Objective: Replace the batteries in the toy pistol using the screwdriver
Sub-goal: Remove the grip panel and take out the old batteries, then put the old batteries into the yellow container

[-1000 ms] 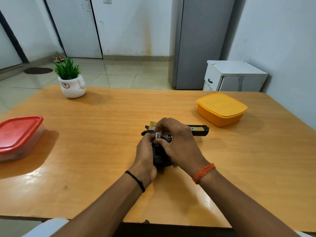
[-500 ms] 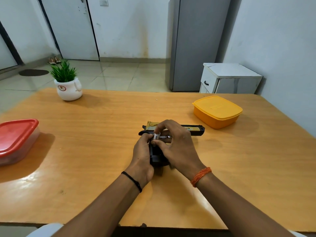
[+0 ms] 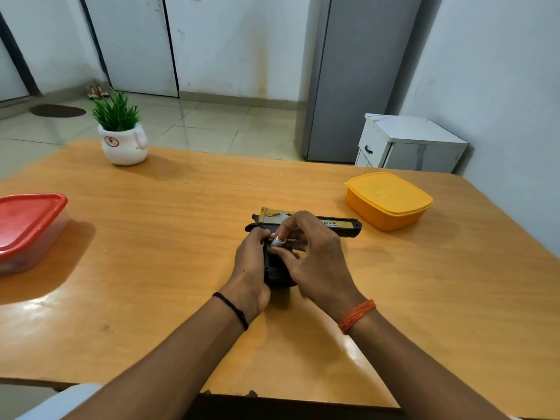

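A black and gold toy pistol [image 3: 339, 224] lies on its side in the middle of the wooden table [image 3: 151, 237], barrel to the right, grip toward me. My left hand [image 3: 250, 262] grips the pistol's black grip from the left. My right hand [image 3: 309, 256] pinches a small white battery [image 3: 278, 241] between thumb and fingertips at the top of the grip. The battery compartment is mostly hidden by my fingers. No screwdriver is in view.
A yellow lidded box [image 3: 388, 200] stands at the right, close to the pistol's muzzle. A red-lidded container [image 3: 28, 228] sits at the left edge. A small potted plant [image 3: 121, 134] stands at the far left. A white cabinet [image 3: 409, 144] and a grey fridge [image 3: 357, 77] are behind the table.
My hands stay on the pistol's grip; the right fingers have shifted slightly on the battery. My head has tilted a little, shifting the view.
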